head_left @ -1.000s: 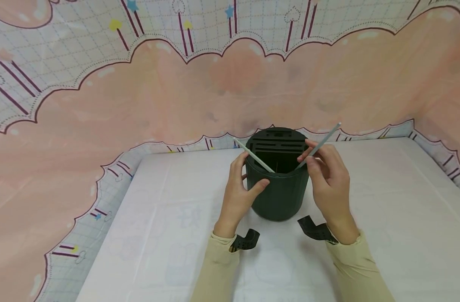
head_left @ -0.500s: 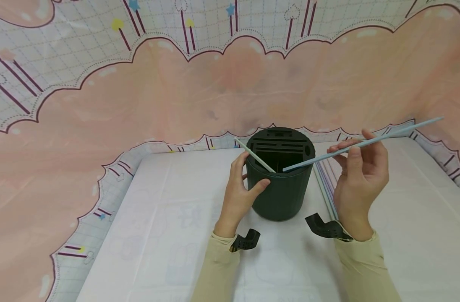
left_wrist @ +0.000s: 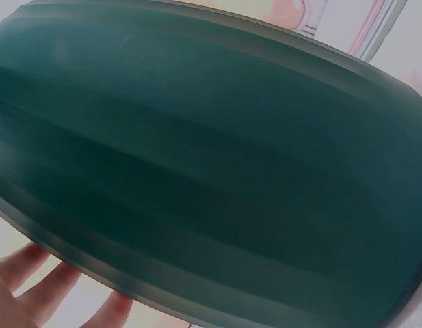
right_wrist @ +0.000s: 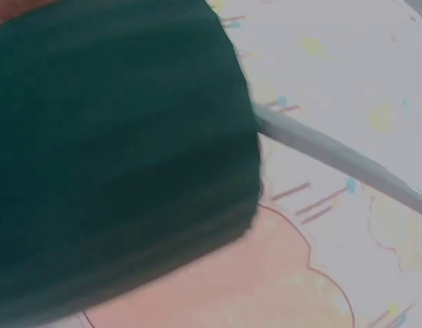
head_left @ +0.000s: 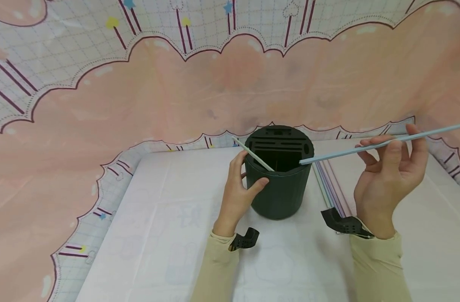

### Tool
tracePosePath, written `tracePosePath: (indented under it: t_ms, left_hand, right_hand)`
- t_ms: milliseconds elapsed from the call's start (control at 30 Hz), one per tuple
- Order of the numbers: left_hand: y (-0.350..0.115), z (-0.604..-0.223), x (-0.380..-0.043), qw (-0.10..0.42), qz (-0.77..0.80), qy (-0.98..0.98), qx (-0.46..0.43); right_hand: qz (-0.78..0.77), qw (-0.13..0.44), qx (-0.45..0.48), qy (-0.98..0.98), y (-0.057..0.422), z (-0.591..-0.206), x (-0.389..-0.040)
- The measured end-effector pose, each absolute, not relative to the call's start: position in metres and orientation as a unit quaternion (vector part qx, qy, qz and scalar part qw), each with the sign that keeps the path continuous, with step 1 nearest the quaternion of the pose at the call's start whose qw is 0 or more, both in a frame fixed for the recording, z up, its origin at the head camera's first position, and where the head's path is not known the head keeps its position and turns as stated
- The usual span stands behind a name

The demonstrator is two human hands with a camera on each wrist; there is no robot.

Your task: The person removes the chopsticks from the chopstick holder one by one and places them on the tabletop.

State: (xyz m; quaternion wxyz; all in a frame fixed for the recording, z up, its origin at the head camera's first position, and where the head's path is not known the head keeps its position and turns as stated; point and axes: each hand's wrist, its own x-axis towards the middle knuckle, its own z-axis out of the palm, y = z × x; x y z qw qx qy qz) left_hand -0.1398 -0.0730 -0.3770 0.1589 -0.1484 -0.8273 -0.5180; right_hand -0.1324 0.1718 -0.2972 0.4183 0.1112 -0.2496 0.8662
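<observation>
A dark green round container (head_left: 277,197) with a slotted panel across the back of its top stands upright on the table. My left hand (head_left: 237,197) grips its left side, thumb at the front and fingers behind. Inside it leans a pale green stick (head_left: 252,155), its upper end past the left rim. With the thumb and fingers of my right hand (head_left: 390,180) I hold a long light blue straw-like stick (head_left: 339,155), nearly level, its left end at the right rim. Green wall (left_wrist: 211,164) fills the left wrist view. The right wrist view shows the stick (right_wrist: 340,157) by the container.
Several thin pastel sticks (head_left: 333,188) lie side by side on the white table (head_left: 158,235), right of the container and partly behind my right wrist. A peach and white patterned cloth (head_left: 215,92) rises behind the table.
My right hand has moved right, away from the container, drawing the light blue stick out until it lies almost level. The pastel sticks on the table have come into view. The left hand has stayed.
</observation>
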Motion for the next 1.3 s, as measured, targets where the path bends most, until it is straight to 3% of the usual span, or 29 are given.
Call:
tracePosePath:
  t_ms: [333,633,833,1100,1300]
  left_hand:
    - [-0.073,-0.373,-0.142,0.162,-0.514,-0.830,-0.143]
    - [-0.073,-0.374,-0.143,0.163,-0.515,-0.830,-0.141]
    - [-0.071,-0.375,-0.143,0.160,-0.519,-0.828,-0.141]
    - [-0.069,-0.378,-0.143,0.164,-0.520,-0.825,-0.149]
    - [-0.068,-0.379,-0.142,0.163,-0.519,-0.827,-0.143]
  right_hand:
    - [0.846,0.428,0.109,-0.299,0.199,-0.298,-0.136]
    - [0.801,0.388,0.084,-0.448,0.206,-0.319,-0.152]
    - [0.727,0.310,0.040,-0.611,0.205,-0.340,-0.160]
    - [0.535,0.159,-0.011,-0.829,0.205,-0.373,-0.175]
    - [0.452,0.070,0.010,-0.889,0.203,-0.389,-0.183]
